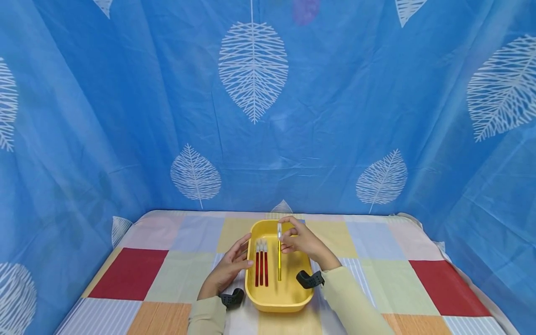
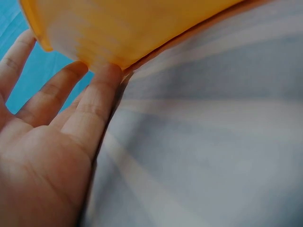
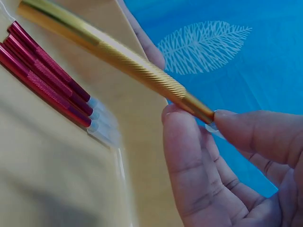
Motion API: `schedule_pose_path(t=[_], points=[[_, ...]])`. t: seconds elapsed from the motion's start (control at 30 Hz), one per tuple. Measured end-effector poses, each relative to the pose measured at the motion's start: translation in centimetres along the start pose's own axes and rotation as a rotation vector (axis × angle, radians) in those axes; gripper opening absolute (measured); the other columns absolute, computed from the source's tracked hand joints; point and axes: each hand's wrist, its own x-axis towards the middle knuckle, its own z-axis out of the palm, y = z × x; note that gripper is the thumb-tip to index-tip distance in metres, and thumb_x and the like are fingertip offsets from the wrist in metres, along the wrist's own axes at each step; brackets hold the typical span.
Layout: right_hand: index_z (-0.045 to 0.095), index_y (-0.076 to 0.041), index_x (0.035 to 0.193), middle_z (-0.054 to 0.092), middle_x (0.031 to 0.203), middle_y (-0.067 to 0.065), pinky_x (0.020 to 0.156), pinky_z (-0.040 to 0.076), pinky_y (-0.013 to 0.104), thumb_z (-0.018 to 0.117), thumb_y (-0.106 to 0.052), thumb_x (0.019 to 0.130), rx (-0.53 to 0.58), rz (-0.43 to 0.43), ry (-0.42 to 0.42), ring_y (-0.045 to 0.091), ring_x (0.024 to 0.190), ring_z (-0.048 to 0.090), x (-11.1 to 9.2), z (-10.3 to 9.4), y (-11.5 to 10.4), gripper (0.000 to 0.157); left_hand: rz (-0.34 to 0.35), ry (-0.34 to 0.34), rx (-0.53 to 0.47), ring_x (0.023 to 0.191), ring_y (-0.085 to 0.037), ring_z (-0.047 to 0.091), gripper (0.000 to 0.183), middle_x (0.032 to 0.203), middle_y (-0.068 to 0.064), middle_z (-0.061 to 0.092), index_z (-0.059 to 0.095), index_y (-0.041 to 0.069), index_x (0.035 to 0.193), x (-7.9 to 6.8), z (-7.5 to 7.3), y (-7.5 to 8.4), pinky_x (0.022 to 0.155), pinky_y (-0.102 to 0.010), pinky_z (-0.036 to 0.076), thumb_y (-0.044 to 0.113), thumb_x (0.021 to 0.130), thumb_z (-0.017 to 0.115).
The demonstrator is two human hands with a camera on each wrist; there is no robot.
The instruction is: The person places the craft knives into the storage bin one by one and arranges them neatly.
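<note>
In the head view a yellow plastic tray [image 1: 279,308] stands on the cloth. Three red craft knives [image 1: 261,268] with clear caps lie side by side in its left half. My right hand [image 1: 304,242] pinches a gold craft knife [image 1: 279,263] near its capped end, above the tray's right half. The right wrist view shows the knurled handle of that gold knife [image 3: 137,71] between thumb and fingertips, with the red knives [image 3: 52,78] lower in the tray. My left hand [image 1: 228,269] rests fingertips against the tray's left outer wall; the left wrist view shows these fingers [image 2: 90,106] extended.
A patchwork-patterned cloth [image 1: 201,260] covers the table. Blue curtain [image 1: 318,139] with white leaf prints hangs behind and at both sides. Black bands [image 1: 310,279] sit on the wrists.
</note>
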Motion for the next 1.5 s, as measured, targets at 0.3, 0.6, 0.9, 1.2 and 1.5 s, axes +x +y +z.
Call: schedule_pose_path(t=[0.3,0.6,0.9,1.2,1.5], points=[[0.043,0.009,0.151,0.067,0.091,0.017,0.071,0.067,0.039,0.056,0.009,0.105,-0.067,0.067,-0.013,0.017,0.069,0.070,1.2,1.3,0.1,0.047,-0.016,0.033,0.008,0.157,-0.051,0.030,0.090,0.174,-0.032,0.021,0.020,0.005,0.173,0.1,0.1,0.1,0.125,-0.060,0.031,0.006,0.098,0.071],[0.049,0.006,0.147,0.067,0.090,0.018,0.069,0.066,0.040,0.057,0.010,0.105,-0.123,0.153,0.019,0.021,0.067,0.071,1.8,2.3,0.3,0.043,-0.019,0.020,0.004,0.158,-0.051,0.030,0.090,0.174,-0.032,0.019,0.019,0.005,0.173,0.3,0.0,0.0,0.125,-0.062,0.030,0.003,0.098,0.068],[0.049,0.003,0.143,0.063,0.079,0.014,0.057,0.060,0.028,0.057,0.011,0.104,-0.131,0.267,0.051,0.014,0.058,0.064,2.6,3.3,0.5,0.041,0.013,-0.039,-0.011,0.160,-0.051,0.024,0.090,0.175,-0.033,0.016,0.013,0.003,0.173,0.1,-0.3,-0.1,0.122,-0.046,0.039,0.004,0.101,0.067],[0.053,-0.001,0.138,0.068,0.083,0.017,0.053,0.056,0.026,0.060,0.012,0.102,-0.174,0.348,0.077,0.016,0.057,0.065,3.4,3.6,1.1,0.039,0.011,-0.045,-0.012,0.160,-0.050,0.025,0.090,0.175,-0.032,0.017,0.013,0.005,0.174,0.2,-0.3,-0.2,0.120,-0.040,0.043,0.005,0.102,0.068],[0.057,0.001,0.135,0.069,0.087,0.016,0.052,0.053,0.025,0.059,0.016,0.101,-0.186,0.361,0.096,0.017,0.056,0.060,3.7,3.9,1.3,0.037,0.006,-0.024,-0.014,0.160,-0.049,0.025,0.091,0.175,-0.031,0.018,0.016,0.006,0.174,0.3,-0.1,-0.3,0.124,-0.051,0.037,0.006,0.100,0.069]])
